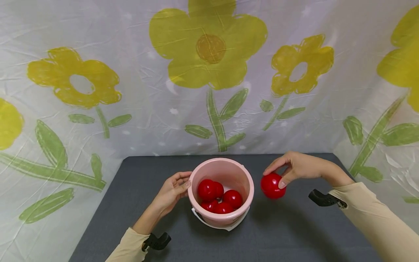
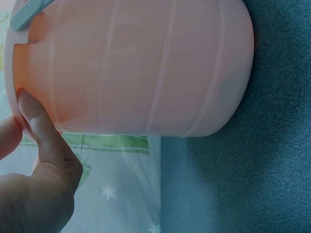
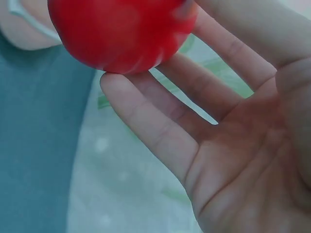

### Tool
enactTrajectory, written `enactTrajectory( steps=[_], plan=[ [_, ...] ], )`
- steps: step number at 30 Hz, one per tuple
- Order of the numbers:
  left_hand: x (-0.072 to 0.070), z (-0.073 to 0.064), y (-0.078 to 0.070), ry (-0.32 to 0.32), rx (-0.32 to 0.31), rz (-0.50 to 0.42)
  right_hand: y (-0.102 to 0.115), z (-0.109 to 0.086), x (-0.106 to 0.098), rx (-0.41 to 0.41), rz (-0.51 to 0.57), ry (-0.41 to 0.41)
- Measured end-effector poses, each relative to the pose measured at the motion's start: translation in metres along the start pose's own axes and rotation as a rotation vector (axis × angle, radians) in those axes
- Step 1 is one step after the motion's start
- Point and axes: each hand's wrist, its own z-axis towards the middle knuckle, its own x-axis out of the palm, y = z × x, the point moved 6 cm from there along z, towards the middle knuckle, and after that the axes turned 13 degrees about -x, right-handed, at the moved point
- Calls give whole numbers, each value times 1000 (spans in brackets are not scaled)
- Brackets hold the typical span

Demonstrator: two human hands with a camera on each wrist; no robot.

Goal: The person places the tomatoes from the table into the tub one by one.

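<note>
A pink bucket (image 1: 221, 218) stands on the dark table with several shiny red round fruits (image 1: 233, 198) inside. My left hand (image 1: 171, 191) pinches its rim at the left side; in the left wrist view the thumb (image 2: 31, 104) lies against the outer wall. To the right of the bucket, my right hand (image 1: 296, 169) holds another red round fruit (image 1: 272, 186) above the table, between thumb and fingertips. Seen from the right wrist, that fruit (image 3: 121, 31) is glossy with paler streaks near the fingers, and the palm is apart from it.
The bucket's white handle (image 1: 229, 228) hangs down on the near side. Dark grey cloth covers the table (image 1: 147, 174). Behind it and at both sides hangs a pale curtain (image 1: 147, 120) printed with yellow flowers. Each wrist wears a black strap mount (image 1: 157, 241).
</note>
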Motion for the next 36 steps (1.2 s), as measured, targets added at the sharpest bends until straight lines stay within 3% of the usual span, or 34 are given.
enactTrajectory(
  steps=[9,15,19,27,36],
  plan=[
    [0,0,0,14,8,-6,23,52,-10,-44,-19,44],
    [-1,0,0,11,8,-6,34,87,-4,-109,-97,101],
    [0,0,1,12,7,-5,37,106,2,-100,-133,130],
    [-1,1,2,6,8,8,29,136,15,-58,-141,195],
    [-1,2,2,22,20,-1,24,155,29,-29,-203,253]
  ],
)
